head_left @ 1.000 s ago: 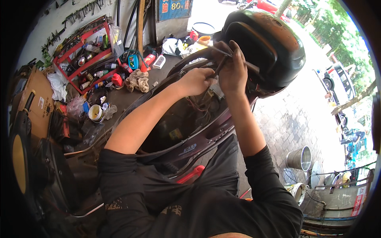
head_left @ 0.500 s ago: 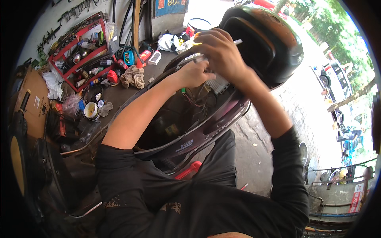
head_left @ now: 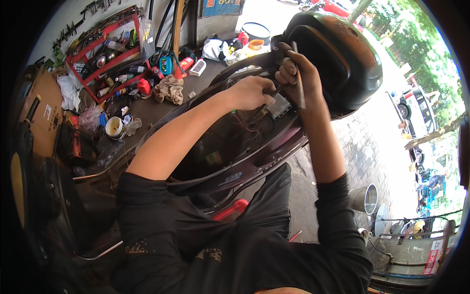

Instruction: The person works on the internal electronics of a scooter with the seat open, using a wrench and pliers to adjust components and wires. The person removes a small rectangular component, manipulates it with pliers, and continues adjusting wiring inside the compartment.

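I lean over a dark purple scooter (head_left: pixel 245 169) whose black seat (head_left: pixel 342 54) is tipped up. My left hand (head_left: pixel 249 93) reaches into the open under-seat bay, fingers closed on a thin dark stick-like tool (head_left: pixel 272 95). That tool points at a small silver ribbed box (head_left: pixel 280 105) among loose wires. My right hand (head_left: pixel 296 73) is just beside it, against the raised seat, gripping a thin grey rod (head_left: pixel 298 78) held nearly upright. The two hands almost touch above the silver box.
A red shelf rack (head_left: pixel 105 54) with cans and bottles stands at the back left. Rags, a tin (head_left: pixel 115 127) and small parts litter the floor beside it, and a cardboard box (head_left: pixel 41 110) sits at far left. A metal bucket (head_left: pixel 364 198) stands on paving at right.
My right hand has shifted with its rod from above the left hand to beside the raised seat. My left hand stays in the bay, now closer to the silver box.
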Tool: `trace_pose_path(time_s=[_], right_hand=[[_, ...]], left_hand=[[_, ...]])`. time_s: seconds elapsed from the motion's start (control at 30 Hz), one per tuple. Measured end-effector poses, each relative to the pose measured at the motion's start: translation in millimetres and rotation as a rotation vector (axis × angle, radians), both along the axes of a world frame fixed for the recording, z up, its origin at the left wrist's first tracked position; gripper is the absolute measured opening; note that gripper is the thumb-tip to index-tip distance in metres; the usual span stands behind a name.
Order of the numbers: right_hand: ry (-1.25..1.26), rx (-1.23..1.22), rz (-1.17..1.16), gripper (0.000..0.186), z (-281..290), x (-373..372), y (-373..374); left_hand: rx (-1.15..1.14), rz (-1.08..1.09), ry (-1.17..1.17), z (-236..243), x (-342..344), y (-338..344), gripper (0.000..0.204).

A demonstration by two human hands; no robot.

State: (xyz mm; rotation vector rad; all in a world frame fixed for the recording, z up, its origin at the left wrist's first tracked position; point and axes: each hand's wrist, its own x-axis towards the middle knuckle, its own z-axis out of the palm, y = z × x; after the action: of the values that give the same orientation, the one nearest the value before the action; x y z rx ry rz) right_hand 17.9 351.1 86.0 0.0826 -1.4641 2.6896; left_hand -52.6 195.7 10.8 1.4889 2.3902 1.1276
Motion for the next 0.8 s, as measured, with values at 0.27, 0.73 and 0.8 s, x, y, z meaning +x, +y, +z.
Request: trace_pose_path(time_s=[0.27, 0.73, 0.8], right_hand=[[0.706, 2.083, -0.058, 0.039, 47.4, -34.7, 32.9], [0.354, -0.329, -0.113, 0.036, -35.2, -0.6, -7.4], [0.237, -0.333, -0.018, 0.029, -30.3, -8.6, 5.5]], left_hand=[[0.022, 0.06, -0.047, 3.8, 7.3, 2.3, 0.045], [0.172, -0.123, -0.265, -6.1, -18.6, 9.3, 0.025], [0.033, -0.047, -0.16, 11.8, -8.7, 10.5, 0.025]])
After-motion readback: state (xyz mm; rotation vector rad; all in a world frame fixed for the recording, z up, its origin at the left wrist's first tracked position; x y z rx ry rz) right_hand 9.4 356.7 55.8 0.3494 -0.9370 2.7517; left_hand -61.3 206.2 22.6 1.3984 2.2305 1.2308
